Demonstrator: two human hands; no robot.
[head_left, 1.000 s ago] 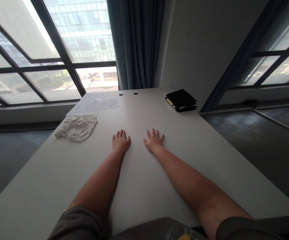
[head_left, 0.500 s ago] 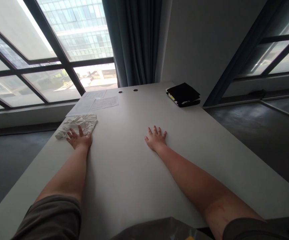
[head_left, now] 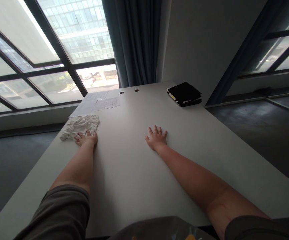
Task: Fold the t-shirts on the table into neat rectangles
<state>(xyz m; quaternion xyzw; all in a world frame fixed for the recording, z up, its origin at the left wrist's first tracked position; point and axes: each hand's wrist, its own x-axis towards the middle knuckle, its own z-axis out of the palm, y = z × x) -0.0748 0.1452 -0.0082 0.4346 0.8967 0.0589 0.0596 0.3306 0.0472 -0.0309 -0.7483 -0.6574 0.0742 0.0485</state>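
A crumpled white cloth point(head_left: 78, 125) lies at the left side of the white table point(head_left: 124, 160). My left hand point(head_left: 87, 138) is at the cloth's near right edge, palm down, its fingers apart and touching the fabric. They look slightly bent, and nothing shows as gripped. Further right, my right hand point(head_left: 156, 138) rests flat on the bare tabletop with its fingers spread, holding nothing.
Sheets of paper point(head_left: 106, 103) lie beyond the cloth near the left edge. A black folder-like case point(head_left: 185, 93) sits at the far right. Two round holes point(head_left: 136, 90) pierce the far end of the table, by a blue curtain point(head_left: 136, 43) and windows.
My left hand has drawn back and to the right toward the cloth's near edge, its fingers less outstretched. The right hand stays in place. The view has shifted slightly.
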